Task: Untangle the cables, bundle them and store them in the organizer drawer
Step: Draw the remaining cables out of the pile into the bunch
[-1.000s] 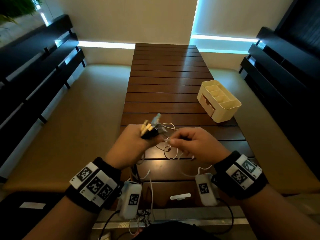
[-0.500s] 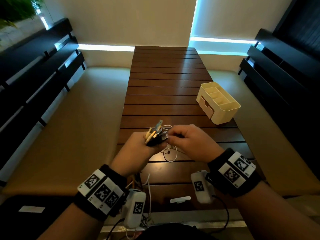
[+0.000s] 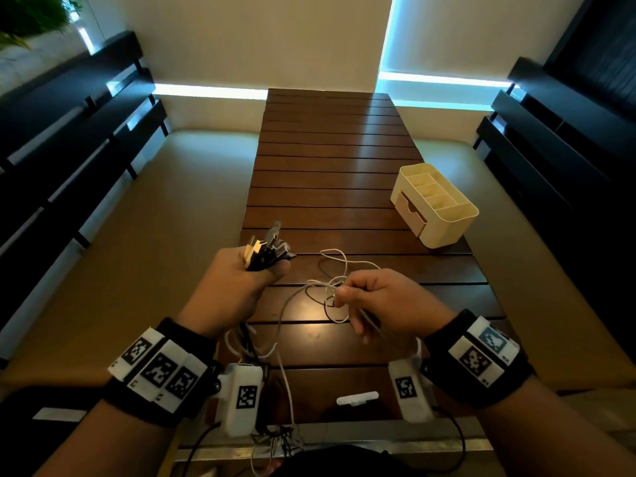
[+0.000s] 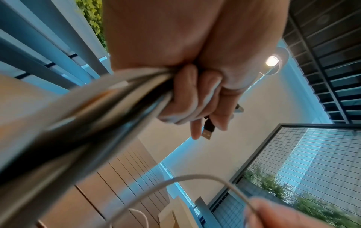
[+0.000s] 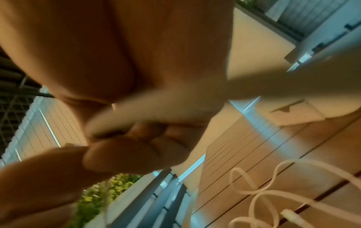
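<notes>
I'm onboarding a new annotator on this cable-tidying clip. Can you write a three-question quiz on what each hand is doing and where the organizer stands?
1. True or false: the left hand holds a bunch of cable plugs.
2. What does the right hand pinch? A) white cable B) drawer handle C) nothing
3. Fill in: the organizer's drawer is ____.

Key: 1 true; 2 A, the white cable; 3 closed.
</notes>
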Demonstrator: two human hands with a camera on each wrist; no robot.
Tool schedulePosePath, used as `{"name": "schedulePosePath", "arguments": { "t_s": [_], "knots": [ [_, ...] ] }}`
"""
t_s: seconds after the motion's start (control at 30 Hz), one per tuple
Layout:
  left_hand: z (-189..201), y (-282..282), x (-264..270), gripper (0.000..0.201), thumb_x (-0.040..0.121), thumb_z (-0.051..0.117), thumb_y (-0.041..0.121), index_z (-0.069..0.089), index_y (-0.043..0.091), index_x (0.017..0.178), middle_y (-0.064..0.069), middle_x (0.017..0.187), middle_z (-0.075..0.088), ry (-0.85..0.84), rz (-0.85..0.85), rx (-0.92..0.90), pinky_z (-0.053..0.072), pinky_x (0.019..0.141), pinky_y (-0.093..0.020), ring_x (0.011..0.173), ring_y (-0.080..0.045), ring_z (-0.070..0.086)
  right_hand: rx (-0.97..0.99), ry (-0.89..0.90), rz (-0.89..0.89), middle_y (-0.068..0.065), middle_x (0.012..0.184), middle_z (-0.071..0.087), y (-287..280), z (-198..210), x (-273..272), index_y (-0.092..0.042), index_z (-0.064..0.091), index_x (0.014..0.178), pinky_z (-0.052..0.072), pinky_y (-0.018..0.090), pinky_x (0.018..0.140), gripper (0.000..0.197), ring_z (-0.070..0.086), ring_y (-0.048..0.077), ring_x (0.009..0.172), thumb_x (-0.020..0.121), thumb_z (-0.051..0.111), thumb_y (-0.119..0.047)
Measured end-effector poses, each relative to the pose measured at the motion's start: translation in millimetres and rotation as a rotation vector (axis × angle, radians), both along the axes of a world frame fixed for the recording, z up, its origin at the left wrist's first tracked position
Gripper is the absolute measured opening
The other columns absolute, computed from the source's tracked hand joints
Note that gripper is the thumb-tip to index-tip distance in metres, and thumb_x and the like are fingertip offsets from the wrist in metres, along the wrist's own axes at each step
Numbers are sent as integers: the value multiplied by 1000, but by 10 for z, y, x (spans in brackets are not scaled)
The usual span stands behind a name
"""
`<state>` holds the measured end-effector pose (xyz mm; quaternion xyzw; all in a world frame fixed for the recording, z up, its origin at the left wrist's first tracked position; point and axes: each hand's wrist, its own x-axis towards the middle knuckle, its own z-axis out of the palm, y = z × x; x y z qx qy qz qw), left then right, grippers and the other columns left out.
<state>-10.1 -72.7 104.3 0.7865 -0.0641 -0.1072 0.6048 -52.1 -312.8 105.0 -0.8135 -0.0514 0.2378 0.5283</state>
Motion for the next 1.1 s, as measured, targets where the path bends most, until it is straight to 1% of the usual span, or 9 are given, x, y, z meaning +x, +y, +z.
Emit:
{"name": "schedulePosePath", "arguments": {
  "t_s": [0.2, 0.3, 0.4, 0.5, 0.63, 0.83, 0.93, 1.0, 1.1],
  "knots": [
    [7, -98, -43, 34, 91, 66, 26, 63, -7, 98, 6, 46, 40, 18, -69, -35, 30, 42, -24, 38, -8, 31, 146, 44, 27, 6, 63, 67, 135, 113, -83, -14, 57, 102, 46, 32, 53, 26, 63, 21, 52, 106, 38, -31],
    [2, -102, -72, 28, 94, 63, 24, 64, -2, 105, 3, 48, 34, 84, -23, -159, 26, 40, -24, 38, -12, 26, 38, 171, -4, 6, 69, 70, 152, -20, -108, -14, 57, 103, 47, 33, 58, 26, 66, 22, 59, 106, 39, -33],
    [1, -100, -103, 25, 95, 61, 25, 65, 1, 101, 2, 49, 30, 107, 19, -248, 23, 41, -23, 40, -13, 22, -263, 306, 190, 0, 81, 74, 135, -184, -161, -17, 62, 103, 51, 29, 70, 29, 72, 17, 74, 105, 43, -39],
    [4, -99, -125, 30, 93, 60, 30, 63, 0, 94, 1, 49, 29, 121, 24, -293, 23, 41, -22, 40, -13, 21, -672, 152, 399, -11, 84, 65, 100, -276, -172, -20, 68, 108, 42, 24, 70, 40, 59, 3, 76, 99, 47, -53],
    [21, -141, -186, 33, 85, 63, 39, 60, 6, 87, 3, 49, 29, 132, 17, -358, 24, 41, -22, 39, -12, 21, -650, 53, 241, -12, 111, 63, 72, -276, -91, -30, 67, 114, 49, 33, 89, 44, 57, 7, 101, 90, 54, -64],
    [156, -108, -160, 23, 96, 57, 30, 55, 9, 86, 4, 51, 29, 86, 89, -408, 24, 40, -22, 40, -11, 22, -812, -26, 215, 1, 107, 65, 99, -381, -114, -18, 69, 113, 49, 28, 82, 30, 61, 16, 97, 100, 51, -39],
    [190, -31, -116, 23, 98, 55, 29, 56, 10, 86, 3, 53, 30, 68, 128, -403, 26, 40, -21, 41, -12, 24, -682, 132, 322, -5, 84, 67, 92, -430, -243, -21, 73, 100, 49, 24, 71, 21, 63, 11, 78, 97, 57, -35],
    [168, -43, -108, 23, 98, 55, 29, 55, 9, 86, 3, 52, 29, 71, 124, -403, 26, 40, -21, 41, -12, 24, -453, 155, 231, -7, 73, 64, 102, -340, -293, -25, 69, 90, 51, 20, 63, 17, 60, 3, 62, 98, 58, -37],
    [132, -129, -134, 24, 94, 60, 29, 54, 7, 89, 5, 51, 27, 86, 86, -378, 25, 43, -23, 41, -12, 21, -239, 62, 48, -2, 74, 69, 97, -171, -215, -12, 66, 97, 54, 19, 61, 19, 66, 4, 62, 97, 60, -31]
  ]
}}
